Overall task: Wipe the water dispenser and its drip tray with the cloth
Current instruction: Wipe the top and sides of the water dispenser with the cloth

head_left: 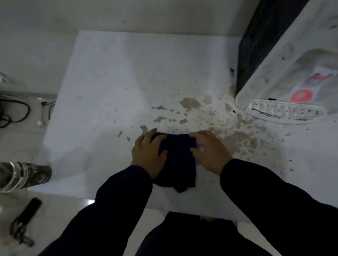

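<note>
One water dispenser (292,55) stands on the counter, with one drip tray (285,112) at its foot and two round taps, one red, one blue. Left of the dispenser lie one dark cloth (177,159) under two hands and, farther left, one jar (15,176).

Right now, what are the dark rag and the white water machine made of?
The cloth looks like soft, matte fabric: it bunches under both hands. The water dispenser seems smooth hard plastic, grimy and speckled, with a slotted drip tray.

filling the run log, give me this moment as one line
stage: dispenser not yet wiped | left hand and right hand: on dark blue cloth | white tabletop: brown stains | white slotted drip tray: untouched
</note>
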